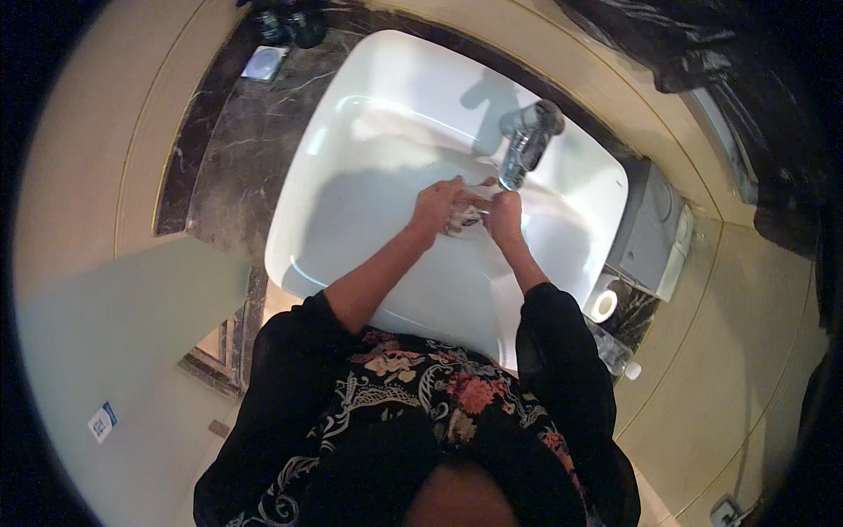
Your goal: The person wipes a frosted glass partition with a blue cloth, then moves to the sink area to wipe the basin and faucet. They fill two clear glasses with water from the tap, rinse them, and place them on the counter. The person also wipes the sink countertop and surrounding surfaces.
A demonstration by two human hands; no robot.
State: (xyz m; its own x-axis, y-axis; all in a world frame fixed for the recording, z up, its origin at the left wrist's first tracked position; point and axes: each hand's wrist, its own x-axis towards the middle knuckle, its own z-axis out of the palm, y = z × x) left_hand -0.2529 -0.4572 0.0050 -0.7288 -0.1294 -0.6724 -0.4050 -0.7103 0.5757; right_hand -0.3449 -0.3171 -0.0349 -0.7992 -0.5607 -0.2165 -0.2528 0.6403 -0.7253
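Note:
Both my hands are over the white washbasin [378, 255], just below the spout of the chrome tap [527, 145]. Between them is a small pale object [474, 200] with a tan strip along it; its kind cannot be made out. My left hand [435, 212] grips it from the left with curled fingers. On the other side my right hand [504, 215] is closed on its right end, right under the spout. The fingers partly cover the object, and the basin's drain is mostly hidden around the hands.
Dark marble counter [255, 149] surrounds the basin. To the right are a grey box [645, 224], a white paper roll [604, 305] and a clear bottle [612, 350]. A small white packet [264, 63] lies at the far left. Black plastic [685, 53] hangs at upper right.

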